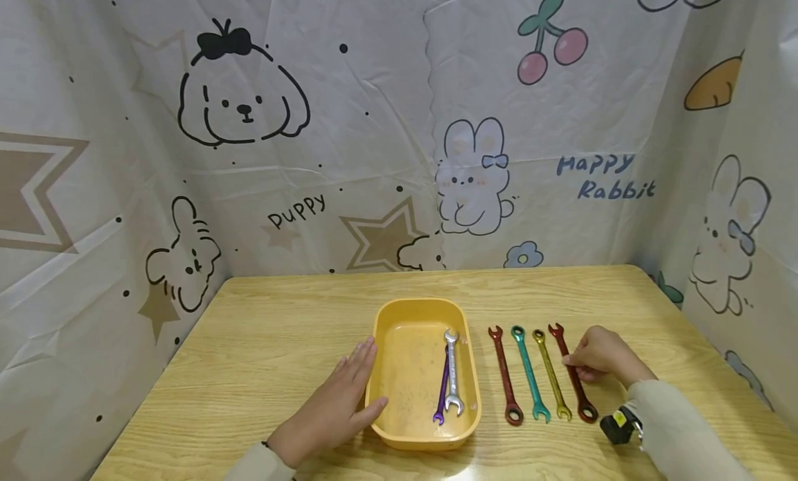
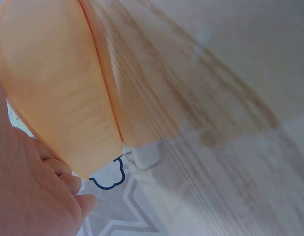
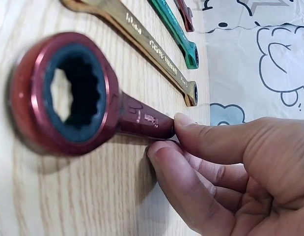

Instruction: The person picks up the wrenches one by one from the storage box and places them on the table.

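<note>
With the right hand [image 1: 601,356], pinches the dark red wrench [image 1: 577,388] mid-shaft, on the table [image 1: 299,321] under the grip: probably stiff, light, slippery, best held there. Left of the grip, rests the straight-fingered left hand [image 1: 333,405] against the yellow tray [image 1: 405,370].

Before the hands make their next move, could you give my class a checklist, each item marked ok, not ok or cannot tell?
1. Left hand touching the yellow plastic bin: ok.
2. Right hand with thumb and finger at the rightmost red combination wrench's shaft: ok.
3. That grip firm enough to lift: cannot tell.
4. Bare space inside the bin: ok, on its left side.
5. Silver open-end wrench separate from the purple wrench: not ok, silver overlaps purple.
6. Teal combination wrench apart from the gold combination wrench: ok.
</note>
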Available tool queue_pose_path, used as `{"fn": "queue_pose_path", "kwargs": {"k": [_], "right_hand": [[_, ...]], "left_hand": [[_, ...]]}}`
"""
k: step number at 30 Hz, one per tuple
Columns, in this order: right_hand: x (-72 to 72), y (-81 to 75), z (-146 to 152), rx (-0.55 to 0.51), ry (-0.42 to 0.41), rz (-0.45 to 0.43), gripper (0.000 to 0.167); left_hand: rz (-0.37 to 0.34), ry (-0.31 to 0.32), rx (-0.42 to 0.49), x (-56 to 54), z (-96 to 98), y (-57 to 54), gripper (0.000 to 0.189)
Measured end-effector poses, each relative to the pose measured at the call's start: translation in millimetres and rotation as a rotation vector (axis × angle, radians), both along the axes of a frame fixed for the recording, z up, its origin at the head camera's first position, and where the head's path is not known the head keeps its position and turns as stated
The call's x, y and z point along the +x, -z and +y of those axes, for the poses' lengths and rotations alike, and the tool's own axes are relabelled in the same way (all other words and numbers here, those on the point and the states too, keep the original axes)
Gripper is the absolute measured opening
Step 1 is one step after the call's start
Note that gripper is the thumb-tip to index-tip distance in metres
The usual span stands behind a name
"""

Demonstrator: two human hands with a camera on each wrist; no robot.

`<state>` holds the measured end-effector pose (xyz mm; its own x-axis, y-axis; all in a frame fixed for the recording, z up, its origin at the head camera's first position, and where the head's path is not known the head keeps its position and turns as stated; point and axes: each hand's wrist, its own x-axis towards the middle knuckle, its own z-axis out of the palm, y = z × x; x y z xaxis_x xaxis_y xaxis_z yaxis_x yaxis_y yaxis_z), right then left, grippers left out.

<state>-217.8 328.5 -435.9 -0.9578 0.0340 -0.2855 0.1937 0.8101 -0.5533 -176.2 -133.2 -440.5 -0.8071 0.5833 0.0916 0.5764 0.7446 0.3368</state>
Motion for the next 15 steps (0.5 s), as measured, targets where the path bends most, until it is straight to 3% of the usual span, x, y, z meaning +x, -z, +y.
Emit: {"fn": "queue_pose_path", "kwargs": {"k": [10, 15], "right_hand": [[1.2, -0.7, -2.0, 0.017, -0.01, 0.013, 0.029], [1.0, -9.5, -6.5, 0.081, -0.041, 0.018, 0.037]], "left_hand": [[0.004, 0.002, 0.008, -0.5, 0.2, 1.0, 0.079], [0.004, -0.005, 0.002, -0.1, 0.5, 1.0, 0.08]]}}
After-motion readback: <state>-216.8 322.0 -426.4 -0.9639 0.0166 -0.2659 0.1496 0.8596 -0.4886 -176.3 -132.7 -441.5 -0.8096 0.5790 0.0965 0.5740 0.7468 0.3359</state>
